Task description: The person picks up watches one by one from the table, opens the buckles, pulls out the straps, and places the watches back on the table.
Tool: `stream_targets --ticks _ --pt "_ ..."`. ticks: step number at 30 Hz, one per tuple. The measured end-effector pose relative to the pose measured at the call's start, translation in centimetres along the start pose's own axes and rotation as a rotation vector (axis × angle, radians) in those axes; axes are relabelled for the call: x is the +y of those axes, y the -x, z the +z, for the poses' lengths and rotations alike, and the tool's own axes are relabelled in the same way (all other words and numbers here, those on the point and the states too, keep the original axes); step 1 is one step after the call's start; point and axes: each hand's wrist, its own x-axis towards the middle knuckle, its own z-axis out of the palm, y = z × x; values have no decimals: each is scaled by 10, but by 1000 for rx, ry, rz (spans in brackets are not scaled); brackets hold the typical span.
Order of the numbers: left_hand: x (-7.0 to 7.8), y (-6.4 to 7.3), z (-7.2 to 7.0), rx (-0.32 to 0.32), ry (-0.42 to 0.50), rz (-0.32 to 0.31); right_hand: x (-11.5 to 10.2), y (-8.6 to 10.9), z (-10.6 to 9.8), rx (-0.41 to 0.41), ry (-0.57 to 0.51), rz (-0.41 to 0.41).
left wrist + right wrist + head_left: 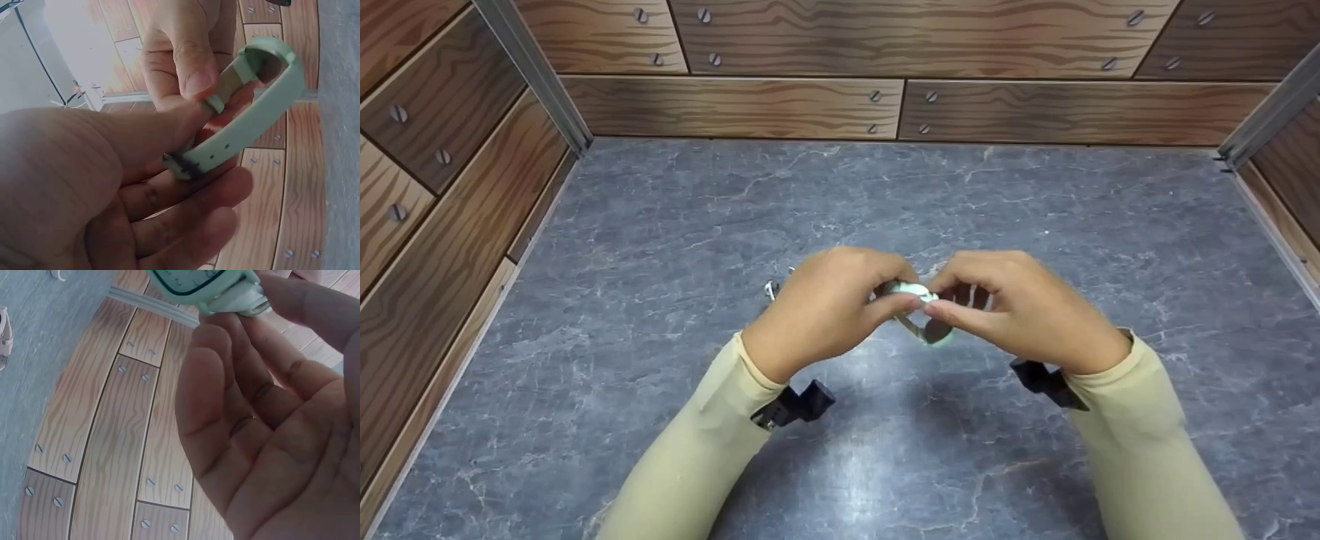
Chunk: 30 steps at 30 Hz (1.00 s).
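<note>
Watch: mint green, held up off the table between the 2 hands, in front of the person; its strap bends round in a loop.
Left hand: grasping the watch, thumb and forefinger pinching the strap; its other fingers lie loosely beneath.
Right hand: also grasping the watch, thumb and forefinger pinching the strap just beside the left fingertips; its other fingers are bent, apart from the watch.
Case: at the bend of the loop, its back turned inward.
Face: rounded, with a dark green border, partly cut off by the right wrist view.
Holes: 2 show in the strap, near a dark, blurred piece by the left fingers.
Metallic thing: on the table beyond the left hand, mostly hidden by it.
2nd watch: pale strap, at the left edge of the right wrist view.
Sleeves: pale yellow, 1 black camera at each wrist.
Walls: wood-patterned planks with printed screws.
</note>
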Motion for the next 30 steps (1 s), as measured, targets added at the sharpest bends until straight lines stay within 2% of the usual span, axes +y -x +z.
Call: stream_targets --ticks 6,9,15,17,21,24,27,30 --pt "-1 0 -3 130 51 -5 -1 0 -4 -35 -33 126" --pt "-2 -1 -1 161 71 -13 -1 0 -6 -75 -37 169" --pt "1 -5 4 122 98 -26 -1 1 -6 -26 11 125" --pt "3 -5 5 96 135 -38 -1 2 -5 -15 -28 112" --pt "6 -4 4 65 245 -87 -2 0 -4 7 -105 148" --pt "8 -3 3 87 331 -130 -3 -1 -5 42 -111 186" --pt "7 -3 3 123 378 -146 -2 -1 -5 21 -111 194" --pt "7 -4 3 126 358 -136 -2 -2 -4 -9 -116 174"
